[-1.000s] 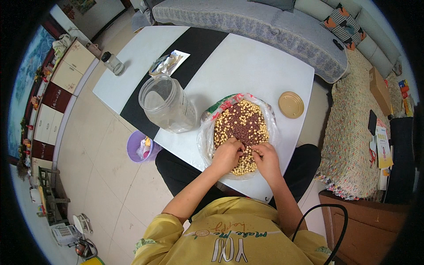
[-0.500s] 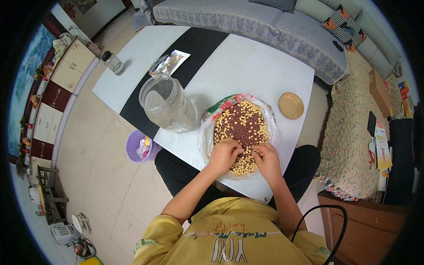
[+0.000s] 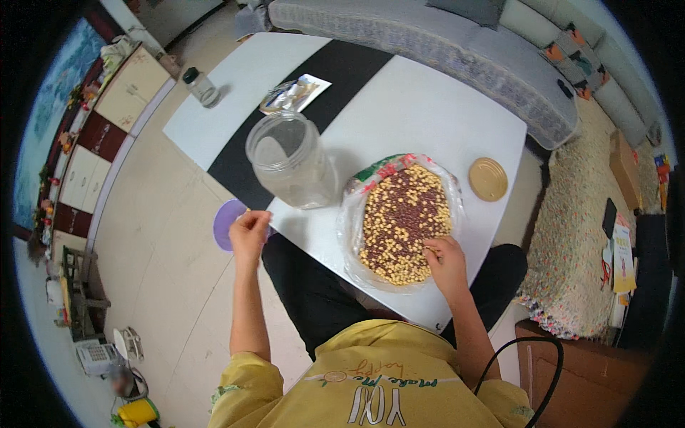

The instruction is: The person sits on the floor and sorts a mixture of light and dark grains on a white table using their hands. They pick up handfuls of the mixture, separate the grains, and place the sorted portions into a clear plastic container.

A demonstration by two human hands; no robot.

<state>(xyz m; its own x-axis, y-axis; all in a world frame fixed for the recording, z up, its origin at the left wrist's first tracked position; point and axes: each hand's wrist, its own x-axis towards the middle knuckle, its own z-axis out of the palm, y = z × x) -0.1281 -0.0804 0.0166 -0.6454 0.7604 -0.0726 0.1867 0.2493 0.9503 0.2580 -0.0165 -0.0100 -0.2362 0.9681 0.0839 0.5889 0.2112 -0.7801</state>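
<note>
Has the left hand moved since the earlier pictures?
Yes, leftward: against the table, the left hand has gone from the beans to past the table's left edge, appearing over the purple bin.

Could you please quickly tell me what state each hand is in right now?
Left hand: fingers curled, over the purple bin; cannot tell if holding anything.
Right hand: fingers curled, at the grains; cannot tell if holding anything.

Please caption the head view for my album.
Right hand at a clear plastic bag of yellow and dark-red grains, left hand near a round purple plastic bin.
</note>
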